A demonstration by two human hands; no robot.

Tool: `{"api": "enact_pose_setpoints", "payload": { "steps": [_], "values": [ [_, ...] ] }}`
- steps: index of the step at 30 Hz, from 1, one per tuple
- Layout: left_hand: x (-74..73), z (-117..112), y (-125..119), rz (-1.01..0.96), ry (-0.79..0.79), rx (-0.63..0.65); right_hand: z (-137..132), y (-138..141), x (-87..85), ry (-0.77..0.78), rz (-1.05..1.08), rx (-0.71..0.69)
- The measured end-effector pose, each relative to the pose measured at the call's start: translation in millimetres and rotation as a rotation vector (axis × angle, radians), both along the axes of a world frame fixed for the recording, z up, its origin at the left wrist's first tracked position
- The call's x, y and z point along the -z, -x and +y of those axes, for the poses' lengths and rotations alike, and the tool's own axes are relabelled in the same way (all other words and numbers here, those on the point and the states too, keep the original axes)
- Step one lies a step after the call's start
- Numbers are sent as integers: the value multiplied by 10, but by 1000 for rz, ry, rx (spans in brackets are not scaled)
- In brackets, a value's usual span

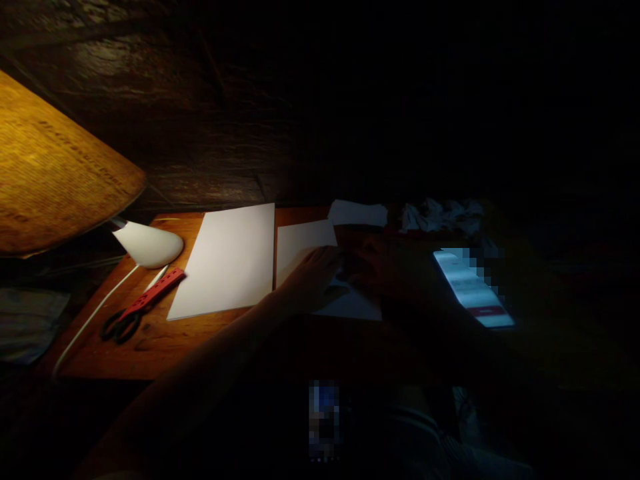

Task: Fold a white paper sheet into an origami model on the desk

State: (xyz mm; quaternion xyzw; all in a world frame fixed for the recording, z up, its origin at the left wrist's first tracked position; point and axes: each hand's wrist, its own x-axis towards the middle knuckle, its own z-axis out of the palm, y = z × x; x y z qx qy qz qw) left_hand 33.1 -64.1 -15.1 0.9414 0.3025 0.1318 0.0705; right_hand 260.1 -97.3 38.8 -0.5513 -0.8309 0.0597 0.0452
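Observation:
In the middle of the wooden table a white sheet of paper (300, 243) lies under my hands, and part of it is in shadow. My left hand (317, 268) rests on this sheet with its back up and its fingers stretched out towards the right. My right hand (373, 263) is close beside it over the right part of the sheet. Its fingers are too dark to make out. Left of my hands lies a larger stack of white paper (230, 260), its edge close to the smaller sheet.
A lamp with a white base (155, 245) and a yellow printed shade (55, 173) stands at the left. Near it lie black-handled scissors (120, 327) and a red perforated strip (155, 293). Behind are small papers (357, 213) and crumpled scraps (440, 217). A lit phone (470, 287) lies right.

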Motion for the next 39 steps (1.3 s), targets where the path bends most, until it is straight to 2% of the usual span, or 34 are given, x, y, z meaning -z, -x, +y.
{"api": "enact_pose_setpoints", "payload": {
  "steps": [7, 12, 20, 28, 39],
  "values": [
    [-105, 18, -11, -60, 28, -33, -13, -10, -4, -8, 15, 87],
    [-181, 78, 48, -21, -2, -152, 24, -88, 32, -70, 21, 159],
    [-280, 110, 147, 43, -102, -316, 13, -89, 25, -65, 13, 237],
    [-272, 100, 127, 49, -135, -360, 34, -115, 41, -71, 11, 229],
    [-389, 48, 119, 189, -96, -425, 45, -122, 17, -6, -8, 275]
  ]
}}
